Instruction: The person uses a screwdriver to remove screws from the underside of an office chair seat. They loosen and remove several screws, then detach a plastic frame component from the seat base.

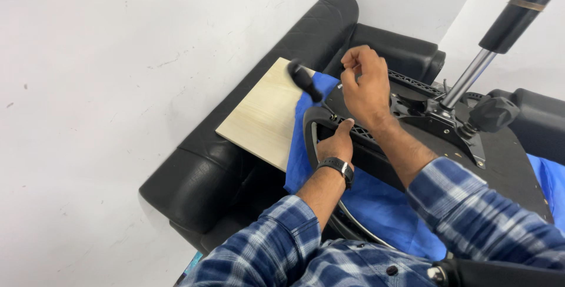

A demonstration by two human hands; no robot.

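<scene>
Screwdriver (306, 81) stays straight if right hand (365, 87), fingers pinched narrow, guides while left hand (336, 143), gripping, steadies chair base (506, 163).

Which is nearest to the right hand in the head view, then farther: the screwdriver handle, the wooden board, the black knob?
From the right hand:
1. Screwdriver handle, just to its left.
2. Wooden board, farther left, on the sofa.
3. Black knob, far right, by the gas cylinder.
</scene>
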